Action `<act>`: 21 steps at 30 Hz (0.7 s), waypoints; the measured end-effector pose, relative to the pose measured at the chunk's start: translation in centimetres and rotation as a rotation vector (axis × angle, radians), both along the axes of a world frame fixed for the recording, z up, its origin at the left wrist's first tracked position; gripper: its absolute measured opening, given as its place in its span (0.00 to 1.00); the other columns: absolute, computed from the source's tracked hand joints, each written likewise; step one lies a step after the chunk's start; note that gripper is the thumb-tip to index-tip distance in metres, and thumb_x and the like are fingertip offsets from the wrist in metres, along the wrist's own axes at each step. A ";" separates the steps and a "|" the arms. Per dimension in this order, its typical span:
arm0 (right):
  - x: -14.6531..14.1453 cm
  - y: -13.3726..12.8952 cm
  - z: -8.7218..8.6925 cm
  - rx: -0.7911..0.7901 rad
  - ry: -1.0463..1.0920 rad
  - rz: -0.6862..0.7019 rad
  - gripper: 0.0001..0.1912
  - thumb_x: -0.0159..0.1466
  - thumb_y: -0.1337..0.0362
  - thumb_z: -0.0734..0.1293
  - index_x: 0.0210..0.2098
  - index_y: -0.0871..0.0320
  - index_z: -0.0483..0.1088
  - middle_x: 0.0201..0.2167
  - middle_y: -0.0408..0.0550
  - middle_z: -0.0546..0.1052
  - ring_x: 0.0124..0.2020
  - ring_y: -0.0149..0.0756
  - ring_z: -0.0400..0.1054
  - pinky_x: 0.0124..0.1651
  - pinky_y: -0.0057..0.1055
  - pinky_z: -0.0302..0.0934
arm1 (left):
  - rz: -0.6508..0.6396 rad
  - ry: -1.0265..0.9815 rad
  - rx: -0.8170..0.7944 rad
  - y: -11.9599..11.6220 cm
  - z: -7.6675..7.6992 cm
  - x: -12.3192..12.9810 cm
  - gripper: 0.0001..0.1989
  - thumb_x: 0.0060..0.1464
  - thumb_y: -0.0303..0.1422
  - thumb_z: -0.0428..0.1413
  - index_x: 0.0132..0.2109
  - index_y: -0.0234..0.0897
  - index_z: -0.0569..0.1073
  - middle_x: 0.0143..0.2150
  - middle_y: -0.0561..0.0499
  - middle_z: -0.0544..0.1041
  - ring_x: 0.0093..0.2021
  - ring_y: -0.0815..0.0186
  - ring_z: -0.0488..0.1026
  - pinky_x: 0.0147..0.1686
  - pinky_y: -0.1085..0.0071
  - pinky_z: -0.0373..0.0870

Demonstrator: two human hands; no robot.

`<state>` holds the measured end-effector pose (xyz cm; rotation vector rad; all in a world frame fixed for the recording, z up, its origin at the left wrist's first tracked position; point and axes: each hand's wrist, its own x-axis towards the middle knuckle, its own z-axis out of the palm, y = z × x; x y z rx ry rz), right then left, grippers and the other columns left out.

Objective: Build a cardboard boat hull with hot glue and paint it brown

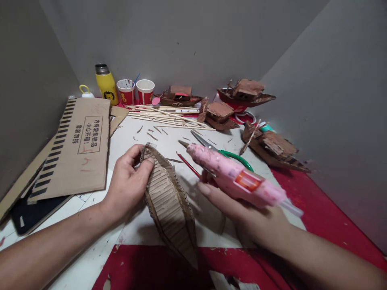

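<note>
My left hand pinches the far end of a cardboard boat hull, thumb on its ridged inside face. The hull is leaf-shaped with a raised rim, and its pointed near end tilts down toward me. In my right hand is a pink glue gun, its dark nozzle pointing left above the hull's right side. A clear glue stick sticks out of the gun's back end. Behind the gun lie green-handled scissors and a red pencil, both partly covered by it.
Finished brown boats stand at the back and right. Wooden sticks, a yellow bottle and two paper cups are at the back. Cardboard sheets rest on a dark flat object at left. Scraps litter the white sheet.
</note>
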<state>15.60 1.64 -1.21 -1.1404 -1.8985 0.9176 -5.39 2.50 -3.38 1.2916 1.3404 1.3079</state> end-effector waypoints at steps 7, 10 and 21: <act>-2.6 0.5 -2.6 -0.401 0.188 -0.122 0.11 0.55 0.61 0.70 0.38 0.57 0.72 0.31 0.45 0.76 0.32 0.36 0.72 0.35 0.31 0.69 | -0.128 -0.108 -0.151 -1.2 -0.1 1.4 0.01 0.54 0.26 0.55 0.35 0.36 0.72 0.28 0.57 0.72 0.29 0.73 0.69 0.29 0.81 0.65; -2.9 0.4 -3.1 -0.423 0.175 -0.166 0.07 0.54 0.62 0.69 0.31 0.57 0.68 0.26 0.41 0.72 0.26 0.31 0.67 0.30 0.28 0.65 | -0.126 -0.120 -0.184 -1.2 -0.1 1.4 0.03 0.52 0.27 0.58 0.37 0.37 0.72 0.27 0.58 0.72 0.28 0.74 0.68 0.26 0.82 0.65; -1.7 -0.6 -5.8 -0.462 0.286 0.004 0.07 0.63 0.60 0.66 0.38 0.57 0.66 0.28 0.41 0.71 0.29 0.30 0.67 0.32 0.26 0.64 | 0.011 0.123 -0.083 -1.5 0.3 1.4 0.04 0.51 0.31 0.57 0.30 0.37 0.74 0.22 0.57 0.71 0.21 0.74 0.64 0.20 0.80 0.62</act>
